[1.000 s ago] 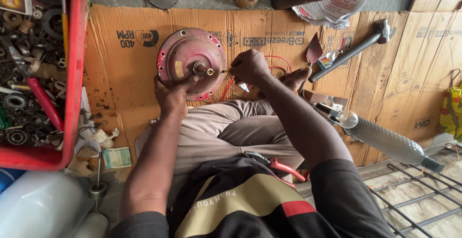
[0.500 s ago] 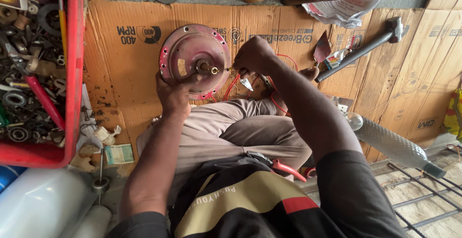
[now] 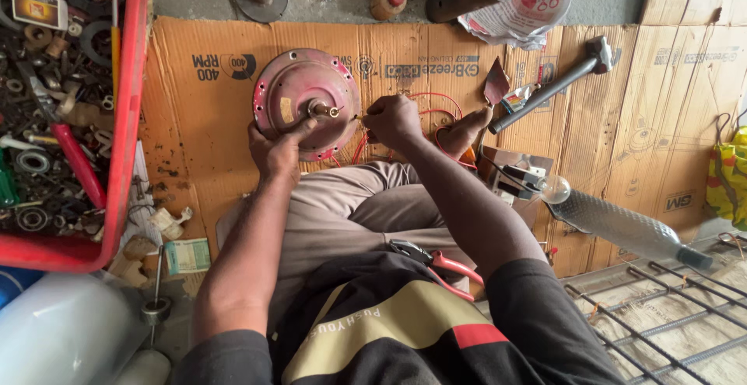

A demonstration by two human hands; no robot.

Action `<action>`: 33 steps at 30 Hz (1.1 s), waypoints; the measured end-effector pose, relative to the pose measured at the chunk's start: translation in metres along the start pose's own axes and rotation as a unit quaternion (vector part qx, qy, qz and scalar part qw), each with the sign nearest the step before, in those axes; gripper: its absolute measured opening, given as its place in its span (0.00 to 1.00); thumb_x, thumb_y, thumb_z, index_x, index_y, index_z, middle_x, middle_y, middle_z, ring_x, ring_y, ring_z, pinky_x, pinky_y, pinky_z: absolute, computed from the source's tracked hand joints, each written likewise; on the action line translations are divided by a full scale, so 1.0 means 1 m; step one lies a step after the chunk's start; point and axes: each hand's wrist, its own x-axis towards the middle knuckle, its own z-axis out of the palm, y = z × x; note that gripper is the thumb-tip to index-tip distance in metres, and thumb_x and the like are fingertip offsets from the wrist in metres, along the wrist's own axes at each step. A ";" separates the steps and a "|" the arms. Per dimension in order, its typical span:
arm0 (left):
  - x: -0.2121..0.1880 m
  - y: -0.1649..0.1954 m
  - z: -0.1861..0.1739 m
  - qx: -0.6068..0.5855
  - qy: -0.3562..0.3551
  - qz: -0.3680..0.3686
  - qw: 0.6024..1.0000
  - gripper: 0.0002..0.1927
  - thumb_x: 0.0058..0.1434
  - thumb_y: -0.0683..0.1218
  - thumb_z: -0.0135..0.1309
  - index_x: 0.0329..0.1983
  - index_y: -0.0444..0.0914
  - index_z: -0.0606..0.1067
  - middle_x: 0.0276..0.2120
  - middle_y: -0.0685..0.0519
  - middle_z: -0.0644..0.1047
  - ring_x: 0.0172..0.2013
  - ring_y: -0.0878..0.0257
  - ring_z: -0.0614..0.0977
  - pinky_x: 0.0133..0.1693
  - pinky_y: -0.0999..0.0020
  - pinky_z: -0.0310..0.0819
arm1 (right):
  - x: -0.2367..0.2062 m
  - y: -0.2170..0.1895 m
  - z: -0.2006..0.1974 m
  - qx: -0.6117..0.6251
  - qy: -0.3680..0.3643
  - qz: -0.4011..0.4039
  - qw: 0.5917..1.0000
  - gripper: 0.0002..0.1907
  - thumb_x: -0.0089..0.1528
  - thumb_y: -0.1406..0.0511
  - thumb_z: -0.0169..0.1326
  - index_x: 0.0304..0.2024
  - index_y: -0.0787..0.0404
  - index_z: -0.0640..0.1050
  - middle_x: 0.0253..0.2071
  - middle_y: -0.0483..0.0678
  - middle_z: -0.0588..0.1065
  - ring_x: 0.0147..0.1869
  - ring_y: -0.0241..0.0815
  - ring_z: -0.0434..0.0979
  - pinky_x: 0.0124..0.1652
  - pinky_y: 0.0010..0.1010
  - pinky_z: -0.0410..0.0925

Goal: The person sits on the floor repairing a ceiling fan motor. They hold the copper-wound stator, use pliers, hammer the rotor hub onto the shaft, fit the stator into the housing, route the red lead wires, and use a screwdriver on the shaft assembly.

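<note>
Both arms reach forward over the folded legs. The left hand (image 3: 278,149) curls, thumb extended. The right hand (image 3: 393,119) is clenched, fingers pinched together.
</note>
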 end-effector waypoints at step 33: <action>-0.003 0.009 0.004 0.086 0.047 0.011 0.995 0.40 0.43 0.41 0.78 0.58 0.33 0.70 0.54 0.47 0.79 0.52 0.58 0.80 0.55 0.65 0.75 | -0.030 -0.007 0.025 -0.232 0.113 -0.162 0.952 0.08 0.56 0.63 0.61 0.36 0.58 0.85 0.31 0.58 0.81 0.37 0.58 0.82 0.43 0.45 0.75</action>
